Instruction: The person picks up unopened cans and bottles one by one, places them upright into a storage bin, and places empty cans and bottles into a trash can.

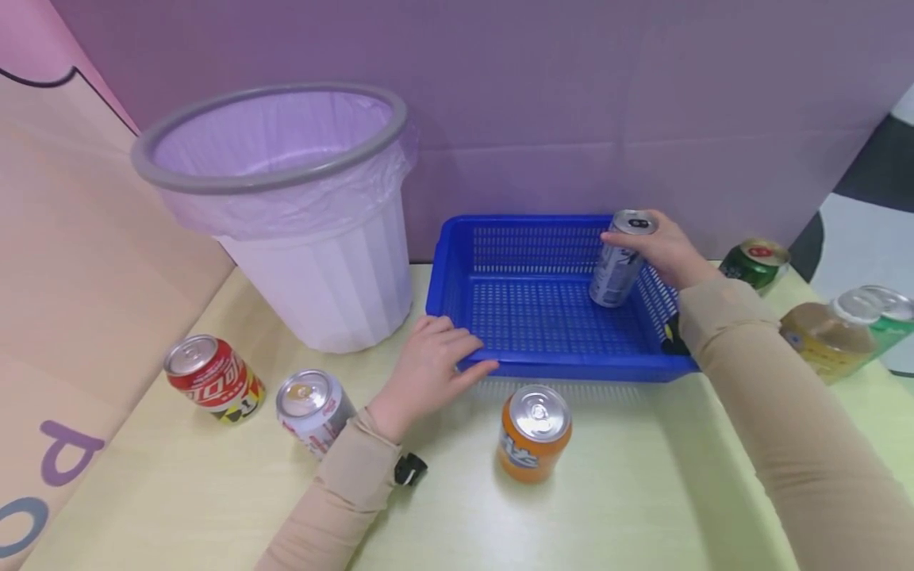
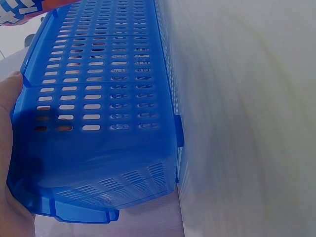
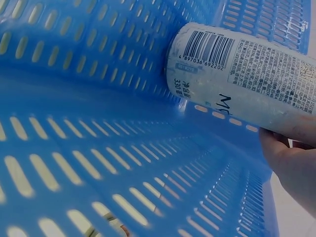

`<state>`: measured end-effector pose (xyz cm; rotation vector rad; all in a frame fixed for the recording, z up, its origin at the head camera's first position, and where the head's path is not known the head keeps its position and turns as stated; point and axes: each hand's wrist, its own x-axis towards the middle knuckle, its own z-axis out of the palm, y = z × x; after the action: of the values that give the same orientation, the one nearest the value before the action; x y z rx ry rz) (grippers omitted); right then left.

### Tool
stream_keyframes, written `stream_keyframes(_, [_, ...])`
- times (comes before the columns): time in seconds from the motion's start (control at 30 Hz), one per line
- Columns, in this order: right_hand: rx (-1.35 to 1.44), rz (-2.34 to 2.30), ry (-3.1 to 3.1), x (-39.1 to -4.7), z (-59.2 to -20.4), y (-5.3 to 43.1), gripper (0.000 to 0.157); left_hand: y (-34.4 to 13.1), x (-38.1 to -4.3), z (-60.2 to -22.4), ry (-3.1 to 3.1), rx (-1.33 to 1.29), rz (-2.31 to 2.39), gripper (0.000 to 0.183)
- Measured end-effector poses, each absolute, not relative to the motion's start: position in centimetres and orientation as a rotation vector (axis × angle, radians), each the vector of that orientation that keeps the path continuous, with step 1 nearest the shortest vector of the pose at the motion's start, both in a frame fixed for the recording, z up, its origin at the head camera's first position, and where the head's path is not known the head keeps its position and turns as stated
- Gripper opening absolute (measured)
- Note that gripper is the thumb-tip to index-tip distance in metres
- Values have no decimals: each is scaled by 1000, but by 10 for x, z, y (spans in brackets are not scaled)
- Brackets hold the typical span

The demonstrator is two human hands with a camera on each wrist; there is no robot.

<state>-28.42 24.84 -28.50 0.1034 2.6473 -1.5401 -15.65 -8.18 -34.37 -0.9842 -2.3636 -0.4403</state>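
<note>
My right hand (image 1: 667,247) grips the top of a tall silver can (image 1: 616,274), thumb on one side and fingers on the other. The can stands slightly tilted inside the right end of a blue plastic basket (image 1: 557,368); its printed side with a barcode shows in the right wrist view, its base close to the slotted floor. My left hand (image 1: 432,366) holds the basket's front left corner, fingers over the rim and thumb along the front edge. In the left wrist view the thumb (image 2: 11,91) lies at the rim, the other fingers mostly hidden.
An orange can (image 1: 527,461) stands before the basket. Left of my left arm are a white can (image 1: 321,424) and a red can (image 1: 228,388). A lined white bin (image 1: 336,277) stands back left. On the right are a green can (image 1: 750,274) and bottles (image 1: 821,337).
</note>
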Motion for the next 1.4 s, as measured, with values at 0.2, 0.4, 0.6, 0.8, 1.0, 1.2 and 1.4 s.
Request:
stream_keyframes(0.2, [115,-1511,2655,-282,-285,250,102,-81,-157,-345,-2369,-982,-441,27])
stream_keyframes(0.4, [94,-1494,2671,-280,-282,252,97,-80,-156,-345,-2367,-981,-441,27])
stream_keyframes(0.6, [67,-1470,2682,-278,-275,255,93,-80,-155,-344,-2364,-982,-453,27])
stream_keyframes(0.8, [75,-1438,2709,-274,-266,254,93,-80,-156,-345,-2372,-981,-455,27])
stream_keyframes(1.0, [57,-1478,2695,-272,-260,256,86,-80,-156,-344,-2368,-986,-450,28])
stream_keyframes(1.2, [35,-1583,2712,-273,-253,256,68,-81,-156,-344,-2373,-985,-445,27])
stream_keyframes(1.4, [12,-1575,2751,-268,-243,256,49,-82,-156,-344,-2370,-983,-456,27])
